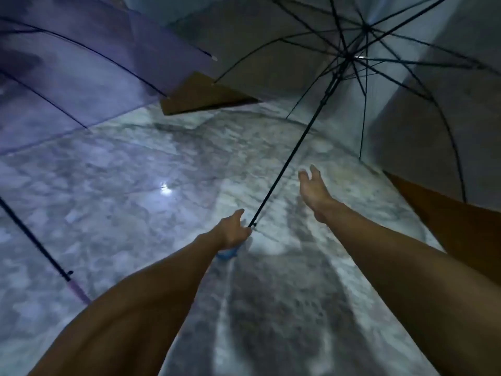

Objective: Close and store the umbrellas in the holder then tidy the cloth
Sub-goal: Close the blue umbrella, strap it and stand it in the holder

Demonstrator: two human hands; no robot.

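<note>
Left hand (233,231) curled round a blue handle (227,253), most of that handle hidden under the palm and wrist, only a blurred blue end poking out below. From the grip, a thin dark shaft (295,147) running up and away to the right into the hub of a clear umbrella (406,90), fully open, black ribs fanning out from the hub; canopy cut off by the top and right edges, its far rim impossible to trace. Right hand (314,191) just right of the shaft and a little beyond the grip, fingers stretched out and loosely spread, holding nothing, apart from the shaft. Well left of the grip, a purple umbrella (81,71), also open, canopy cropped by the left and top edges; its dark shaft (35,240) slanting down near the left edge to a pale purple handle (80,290), smeared by motion blur. Beyond the grip, between the two canopies, a brown wedge (200,96), partly covered by both, too indistinct to identify. Another brown surface (461,229) to the right of the grip, under the clear canopy's rim, cut off by the edge. Marbled grey floor (122,185) beneath everything, with one bright glare spot left of the grip.
</note>
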